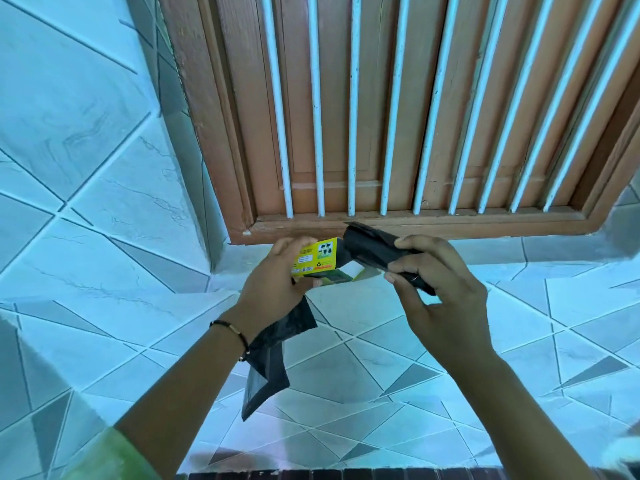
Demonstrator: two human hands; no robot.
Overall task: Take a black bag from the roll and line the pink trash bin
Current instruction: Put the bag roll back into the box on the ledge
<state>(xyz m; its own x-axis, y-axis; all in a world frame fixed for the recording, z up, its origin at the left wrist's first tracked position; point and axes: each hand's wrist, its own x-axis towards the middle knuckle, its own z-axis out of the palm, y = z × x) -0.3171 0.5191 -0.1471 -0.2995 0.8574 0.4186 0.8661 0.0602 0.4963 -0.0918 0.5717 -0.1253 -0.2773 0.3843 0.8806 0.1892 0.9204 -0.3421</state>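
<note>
My left hand (273,284) grips a yellow-green paper label sleeve (317,259) from the bag roll. A loose black bag (268,362) hangs down from under that hand, past my wrist. To the right of the sleeve, my right hand (440,289) holds the black bag roll (374,247), fingers curled around it. The roll's left end sits just beside the sleeve's open end. The pink trash bin is not in view.
A brown wooden window frame (415,226) with white vertical bars (351,133) fills the wall ahead. White and grey tiles (346,368) cover the wall and the ledge below. A dark strip (311,475) runs along the bottom edge.
</note>
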